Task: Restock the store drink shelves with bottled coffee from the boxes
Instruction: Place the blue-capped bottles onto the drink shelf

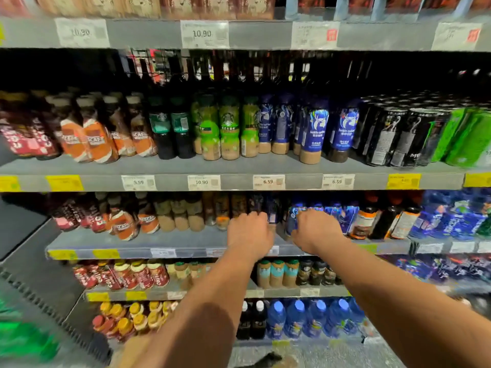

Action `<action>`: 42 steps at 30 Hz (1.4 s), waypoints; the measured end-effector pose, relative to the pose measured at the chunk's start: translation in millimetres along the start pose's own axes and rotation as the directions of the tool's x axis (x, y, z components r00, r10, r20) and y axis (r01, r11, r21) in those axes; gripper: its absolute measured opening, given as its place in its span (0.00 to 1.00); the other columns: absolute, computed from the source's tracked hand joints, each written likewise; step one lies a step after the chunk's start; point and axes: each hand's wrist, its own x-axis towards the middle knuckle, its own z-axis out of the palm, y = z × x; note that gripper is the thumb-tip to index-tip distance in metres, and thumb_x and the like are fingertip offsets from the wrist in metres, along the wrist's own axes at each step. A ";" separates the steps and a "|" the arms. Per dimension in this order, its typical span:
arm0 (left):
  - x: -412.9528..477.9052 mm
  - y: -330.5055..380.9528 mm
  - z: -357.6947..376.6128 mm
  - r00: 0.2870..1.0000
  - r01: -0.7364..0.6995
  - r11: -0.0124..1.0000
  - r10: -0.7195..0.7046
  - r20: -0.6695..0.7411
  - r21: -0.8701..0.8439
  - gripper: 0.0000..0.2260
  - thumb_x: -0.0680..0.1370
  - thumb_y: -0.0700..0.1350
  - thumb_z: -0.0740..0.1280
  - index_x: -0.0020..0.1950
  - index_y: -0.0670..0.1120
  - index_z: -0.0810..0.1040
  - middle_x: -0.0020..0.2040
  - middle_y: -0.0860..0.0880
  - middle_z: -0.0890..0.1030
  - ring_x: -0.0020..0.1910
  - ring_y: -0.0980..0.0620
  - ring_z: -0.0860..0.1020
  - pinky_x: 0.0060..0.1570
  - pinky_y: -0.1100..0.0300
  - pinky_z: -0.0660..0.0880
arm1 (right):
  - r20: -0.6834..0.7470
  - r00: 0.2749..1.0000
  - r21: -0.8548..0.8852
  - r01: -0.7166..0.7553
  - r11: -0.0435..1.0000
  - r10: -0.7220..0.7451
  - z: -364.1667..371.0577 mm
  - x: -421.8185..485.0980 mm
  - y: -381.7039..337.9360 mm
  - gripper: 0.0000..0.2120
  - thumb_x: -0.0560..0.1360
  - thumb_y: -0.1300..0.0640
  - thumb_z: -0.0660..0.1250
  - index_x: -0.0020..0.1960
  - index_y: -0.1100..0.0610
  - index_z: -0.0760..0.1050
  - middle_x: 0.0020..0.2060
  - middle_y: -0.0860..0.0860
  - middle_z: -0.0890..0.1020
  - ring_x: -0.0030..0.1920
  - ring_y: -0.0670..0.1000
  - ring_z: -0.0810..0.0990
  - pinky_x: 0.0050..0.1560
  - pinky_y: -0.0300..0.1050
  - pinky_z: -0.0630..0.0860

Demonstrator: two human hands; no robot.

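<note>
Right hand (316, 229) clamped round upright blue-labelled plastic coffee bottle (292, 220), centre frame; left hand (249, 235) just left of it, grip cannot be told

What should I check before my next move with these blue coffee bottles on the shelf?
1. Right hand grip on the blue-label bottle: ok, fingers curl round it.
2. Left hand holding something: cannot tell, its fingers hide what lies under them.
3. Right row: ok, matching blue bottles stand just to the right.
4. Room at the shelf front: ok, bare strip left of the hands.
5. Supply box within reach: cannot tell, none in view.
</note>
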 end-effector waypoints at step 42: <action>-175.0 -99.0 614.1 0.774 0.156 0.986 -0.162 0.611 0.064 0.11 0.79 0.47 0.61 0.59 0.46 0.70 0.58 0.46 0.74 0.59 0.45 0.72 0.47 0.54 0.68 | 0.566 0.792 0.302 0.061 0.951 -0.230 642.5 -79.0 -78.9 0.14 0.73 0.59 0.64 0.58 0.56 0.76 0.53 0.56 0.78 0.55 0.59 0.77 0.52 0.49 0.75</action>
